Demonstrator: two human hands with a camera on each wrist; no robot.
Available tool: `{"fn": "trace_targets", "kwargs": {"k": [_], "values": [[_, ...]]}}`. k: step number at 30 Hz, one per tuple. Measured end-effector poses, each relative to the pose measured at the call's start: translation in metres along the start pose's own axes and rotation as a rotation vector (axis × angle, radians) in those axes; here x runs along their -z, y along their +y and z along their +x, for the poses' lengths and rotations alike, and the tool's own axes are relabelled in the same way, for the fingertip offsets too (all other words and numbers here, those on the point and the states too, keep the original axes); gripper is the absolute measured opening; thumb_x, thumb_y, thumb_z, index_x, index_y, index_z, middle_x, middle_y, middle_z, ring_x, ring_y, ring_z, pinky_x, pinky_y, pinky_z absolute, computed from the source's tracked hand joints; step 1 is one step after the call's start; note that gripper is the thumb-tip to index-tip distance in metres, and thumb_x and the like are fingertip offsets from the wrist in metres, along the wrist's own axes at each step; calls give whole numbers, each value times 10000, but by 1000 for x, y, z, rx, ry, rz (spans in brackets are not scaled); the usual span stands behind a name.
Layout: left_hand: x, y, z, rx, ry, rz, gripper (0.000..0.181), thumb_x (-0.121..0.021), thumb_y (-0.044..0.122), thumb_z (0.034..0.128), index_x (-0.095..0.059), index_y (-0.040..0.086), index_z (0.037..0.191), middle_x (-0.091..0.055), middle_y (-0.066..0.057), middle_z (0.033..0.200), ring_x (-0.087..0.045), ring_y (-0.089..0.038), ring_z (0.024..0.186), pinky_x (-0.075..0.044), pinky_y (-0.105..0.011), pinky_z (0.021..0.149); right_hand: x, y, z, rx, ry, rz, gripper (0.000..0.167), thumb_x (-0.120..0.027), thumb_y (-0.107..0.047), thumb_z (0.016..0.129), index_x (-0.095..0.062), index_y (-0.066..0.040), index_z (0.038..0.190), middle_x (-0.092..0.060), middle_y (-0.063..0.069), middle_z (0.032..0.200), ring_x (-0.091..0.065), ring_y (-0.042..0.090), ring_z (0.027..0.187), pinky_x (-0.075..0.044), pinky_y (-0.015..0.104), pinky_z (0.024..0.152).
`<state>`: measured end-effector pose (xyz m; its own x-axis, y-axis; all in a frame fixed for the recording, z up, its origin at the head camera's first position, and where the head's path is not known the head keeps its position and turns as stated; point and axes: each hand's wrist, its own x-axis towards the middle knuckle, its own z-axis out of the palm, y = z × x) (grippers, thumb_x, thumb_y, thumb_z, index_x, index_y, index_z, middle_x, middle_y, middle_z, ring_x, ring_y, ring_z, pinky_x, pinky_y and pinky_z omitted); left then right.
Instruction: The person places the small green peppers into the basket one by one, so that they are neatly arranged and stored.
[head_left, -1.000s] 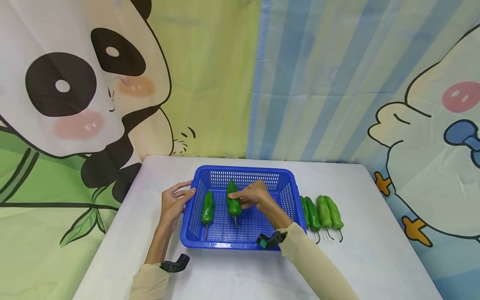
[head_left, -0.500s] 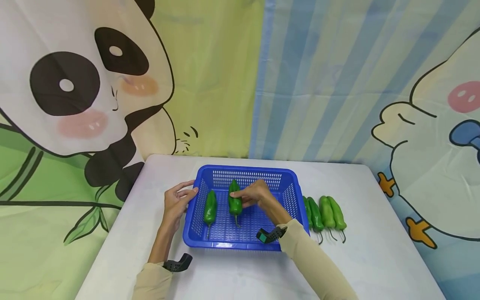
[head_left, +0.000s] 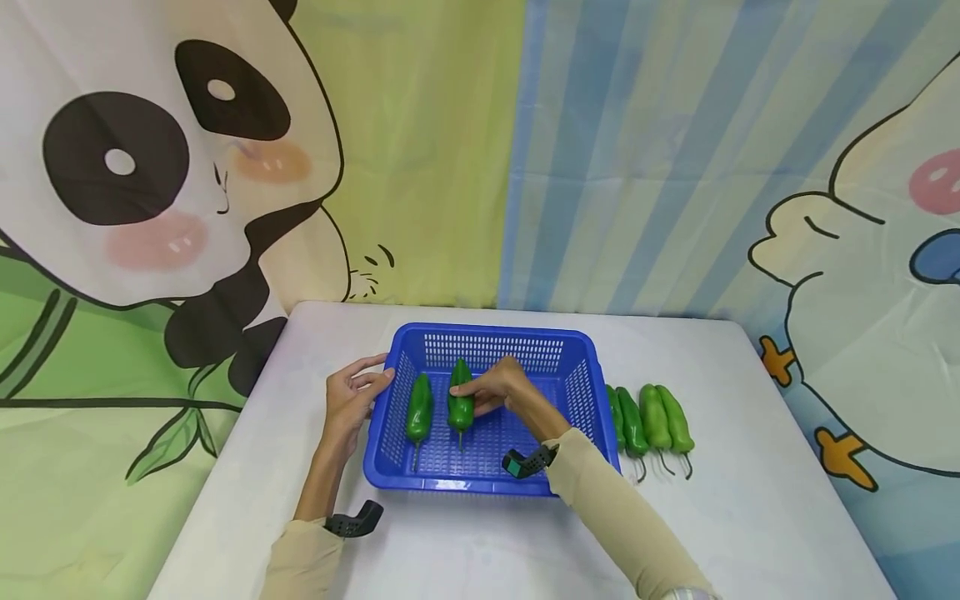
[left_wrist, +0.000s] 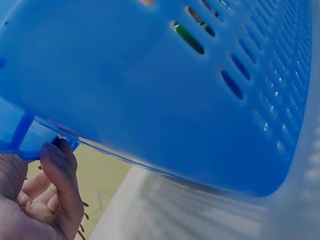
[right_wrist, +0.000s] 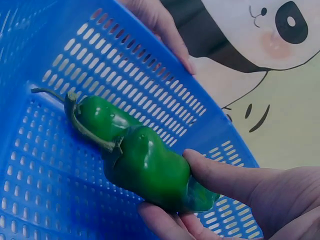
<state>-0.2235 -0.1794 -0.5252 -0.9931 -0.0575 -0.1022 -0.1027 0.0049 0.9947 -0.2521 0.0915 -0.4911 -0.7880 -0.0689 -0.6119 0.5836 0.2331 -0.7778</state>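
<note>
My right hand [head_left: 501, 387] pinches a long green pepper [head_left: 461, 412] between thumb and fingers, inside a blue plastic basket [head_left: 465, 484]. In the right wrist view the held pepper [right_wrist: 155, 172] has its curved stem toward the far-left side, partly covering a second green pepper [right_wrist: 102, 114]. That second pepper [head_left: 419, 414] lies lengthwise near the basket's left wall. At the left rim, my left hand [head_left: 348, 404] holds the basket. The left wrist view shows its fingers [left_wrist: 65, 182] at the rim, seen from outside the wall.
Several more green peppers [head_left: 655, 421] lie side by side on the white table [head_left: 750, 500], just right of the basket; its wall partly hides the leftmost. A printed cloth [head_left: 420, 167] with cartoon animals hangs behind the table.
The right hand has moved slightly left with the pepper, bringing it closer to the one by the left wall and lower in the view. The left hand stays at the rim.
</note>
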Motion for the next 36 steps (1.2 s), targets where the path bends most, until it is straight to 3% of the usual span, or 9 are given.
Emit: {"fn": "trace_targets", "kwargs": {"k": [10, 17, 23, 30, 36], "values": [[0, -4, -4, 16, 8, 21, 459, -790, 254, 1031, -680, 55, 1429, -814, 96, 864, -798, -106, 710, -632, -242, 569, -8, 10, 3, -8, -48, 15, 572, -964, -122, 843, -642, 181, 1206, -797, 315, 1077, -782, 215, 633, -677, 445, 874], [-2, -4, -6, 22, -6, 16, 478, -790, 264, 1032, -671, 50, 1442, -822, 85, 886, -798, -104, 718, -634, -244, 574, -15, 18, 3, 19, 16, -7, 766, -992, -128, 806, -545, 216, 1324, -804, 313, 1010, -799, 256, 660, -680, 474, 870], [0, 0, -4, -11, 13, 23, 454, -789, 242, 1030, -681, 44, 1425, -813, 94, 849, -791, -98, 692, -621, -227, 555, -21, 16, 2, 56, 67, -105, 890, -1014, -206, 790, -505, 204, 1394, -817, 249, 890, -841, 333, 817, -690, 439, 798], [0, 1, -3, 3, 5, 26, 470, -791, 238, 1028, -672, 38, 1437, -808, 94, 835, -782, -85, 673, -600, -209, 531, -26, 16, 4, 38, 102, -159, 869, -1006, -220, 801, -527, 192, 1397, -809, 245, 892, -840, 303, 782, -689, 423, 800], [-1, 3, -3, 0, 11, 27, 458, -791, 229, 1027, -677, 39, 1428, -805, 97, 827, -775, -77, 668, -582, -193, 518, -32, 13, 1, 75, 126, -154, 811, -994, -155, 806, -529, 183, 1378, -788, 248, 928, -836, 391, 878, -691, 463, 805]]}}
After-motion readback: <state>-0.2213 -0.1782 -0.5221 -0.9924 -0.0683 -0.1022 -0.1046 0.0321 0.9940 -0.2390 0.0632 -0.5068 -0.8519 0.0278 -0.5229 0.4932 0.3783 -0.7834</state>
